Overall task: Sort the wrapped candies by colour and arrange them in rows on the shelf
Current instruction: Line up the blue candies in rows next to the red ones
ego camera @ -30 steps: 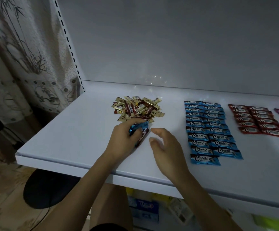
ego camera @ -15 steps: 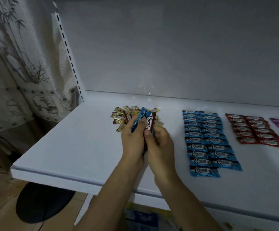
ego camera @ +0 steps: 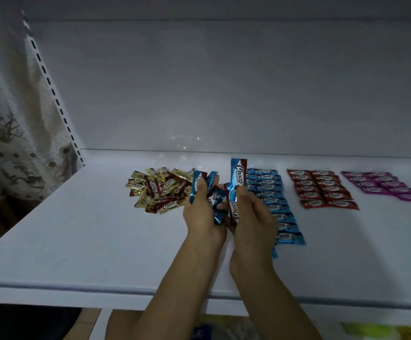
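Note:
Both hands are raised above the white shelf point(ego camera: 81, 231), side by side. My left hand point(ego camera: 203, 214) grips a small bunch of blue wrapped candies point(ego camera: 200, 186). My right hand point(ego camera: 251, 217) pinches an upright blue candy point(ego camera: 238, 174) and holds a dark red one point(ego camera: 233, 208) below it. A loose pile of gold and brown candies point(ego camera: 160, 190) lies just left of my hands. Sorted rows lie to the right: blue rows point(ego camera: 277, 200), partly hidden by my right hand, then red rows point(ego camera: 322, 188) and purple rows point(ego camera: 383, 185).
The shelf's front edge point(ego camera: 101, 289) runs across the bottom. A slotted upright point(ego camera: 54, 94) and a patterned curtain point(ego camera: 5, 119) stand at the left. A grey back wall closes the rear. Packaged goods show on a lower level point(ego camera: 383, 332).
My left hand lifted the blue candies off the shelf. My right hand joined it and drew one blue candy up and to the right. The camera moved closer.

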Action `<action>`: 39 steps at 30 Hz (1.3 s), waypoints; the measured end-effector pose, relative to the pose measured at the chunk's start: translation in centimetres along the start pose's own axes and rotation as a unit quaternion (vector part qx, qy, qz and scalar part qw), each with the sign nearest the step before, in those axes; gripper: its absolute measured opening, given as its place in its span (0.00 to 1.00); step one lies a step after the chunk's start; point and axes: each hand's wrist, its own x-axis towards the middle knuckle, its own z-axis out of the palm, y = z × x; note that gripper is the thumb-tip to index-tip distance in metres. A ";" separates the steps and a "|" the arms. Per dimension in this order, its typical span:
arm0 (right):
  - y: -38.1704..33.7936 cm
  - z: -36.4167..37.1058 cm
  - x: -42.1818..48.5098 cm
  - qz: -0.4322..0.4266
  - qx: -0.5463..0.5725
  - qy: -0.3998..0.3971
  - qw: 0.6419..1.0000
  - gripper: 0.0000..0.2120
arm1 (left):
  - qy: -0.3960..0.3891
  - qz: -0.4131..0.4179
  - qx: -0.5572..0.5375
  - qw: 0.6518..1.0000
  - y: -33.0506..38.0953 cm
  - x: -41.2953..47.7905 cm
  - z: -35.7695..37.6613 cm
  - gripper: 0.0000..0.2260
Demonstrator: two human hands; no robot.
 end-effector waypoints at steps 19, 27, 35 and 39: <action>-0.9 -1.5 2.5 -0.009 -0.054 0.007 0.998 0.04 | -0.104 0.146 0.246 0.953 -3.3 -4.0 -0.1 0.09; -0.4 -1.0 2.5 0.104 0.044 -0.008 0.994 0.04 | -0.122 0.173 0.264 0.941 -2.7 -3.6 -0.6 0.08; -2.0 -2.1 2.6 0.097 0.034 -0.011 0.995 0.04 | -0.108 0.168 0.241 0.950 -1.9 -3.1 -1.2 0.04; -4.2 -5.4 3.8 0.081 -0.034 -0.077 0.993 0.06 | -0.091 0.173 0.242 0.951 -1.2 -3.2 -1.8 0.03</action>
